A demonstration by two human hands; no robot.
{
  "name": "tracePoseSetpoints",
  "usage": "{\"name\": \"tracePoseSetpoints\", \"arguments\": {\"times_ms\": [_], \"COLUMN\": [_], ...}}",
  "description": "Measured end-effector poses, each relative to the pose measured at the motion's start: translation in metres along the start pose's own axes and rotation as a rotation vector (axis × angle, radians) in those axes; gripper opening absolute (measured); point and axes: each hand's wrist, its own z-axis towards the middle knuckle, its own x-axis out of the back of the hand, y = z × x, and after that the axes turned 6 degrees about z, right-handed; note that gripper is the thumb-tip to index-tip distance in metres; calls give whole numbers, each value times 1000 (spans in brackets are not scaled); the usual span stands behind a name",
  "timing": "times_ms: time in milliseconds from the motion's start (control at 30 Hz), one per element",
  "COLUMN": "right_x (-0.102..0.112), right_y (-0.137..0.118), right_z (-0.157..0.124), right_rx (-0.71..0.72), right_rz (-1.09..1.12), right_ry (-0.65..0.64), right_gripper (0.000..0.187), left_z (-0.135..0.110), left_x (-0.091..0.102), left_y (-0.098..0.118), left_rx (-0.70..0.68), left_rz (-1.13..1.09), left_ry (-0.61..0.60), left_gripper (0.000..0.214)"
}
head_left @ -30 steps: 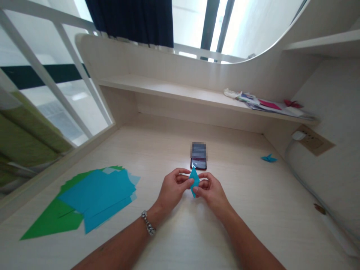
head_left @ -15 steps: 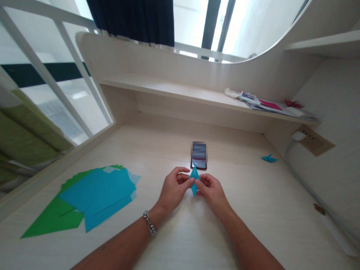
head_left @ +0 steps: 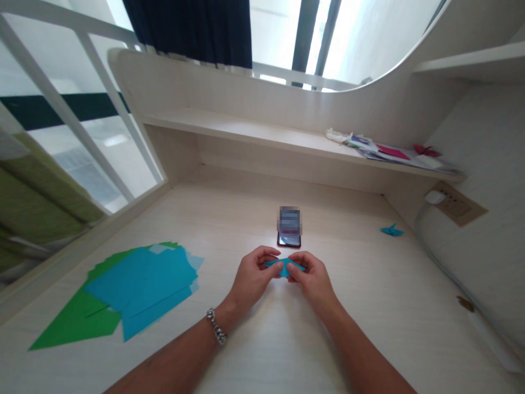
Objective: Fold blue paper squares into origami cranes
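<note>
Between my two hands is a small piece of folded blue origami paper (head_left: 285, 269), lying wide from side to side with a short point towards me. My left hand (head_left: 256, 272) pinches its left part, thumb near the middle and fingers behind. On the other side my right hand (head_left: 310, 272) grips the right part in the same way, the thumbs almost meeting. The fingertips behind the paper are partly hidden. Just beyond the hands a phone (head_left: 289, 227) lies on the desk, its screen blurred.
Blue paper sheets (head_left: 159, 279) and green paper sheets (head_left: 77, 323) lie in a spread pile at left. A folded blue paper figure (head_left: 392, 230) rests at right, near a cable (head_left: 435, 257) and wall socket (head_left: 459, 203). Papers (head_left: 389, 151) lie on the shelf (head_left: 246, 129).
The blue paper stood as a tall narrow diamond between the thumbs; now it is spread wide and low. Both hands stay in nearly the same place.
</note>
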Motion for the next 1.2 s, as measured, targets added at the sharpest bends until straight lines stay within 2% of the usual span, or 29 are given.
{"name": "tracePoseSetpoints", "arguments": {"times_ms": [133, 333, 633, 1200], "right_x": [0, 3, 1, -1], "right_y": [-1, 1, 3, 3], "right_z": [0, 1, 2, 0], "right_rx": [40, 66, 102, 143], "right_rz": [4, -26, -6, 19], "right_ry": [7, 17, 66, 88], "right_gripper": [30, 29, 26, 19], "left_z": [0, 0, 0, 1], "left_x": [1, 2, 3, 2], "left_y": [0, 2, 2, 1], "left_rx": [-26, -53, -51, -48], "left_rz": [71, 123, 82, 23], "left_ry": [-17, -2, -24, 23], "left_gripper": [21, 22, 24, 20]}}
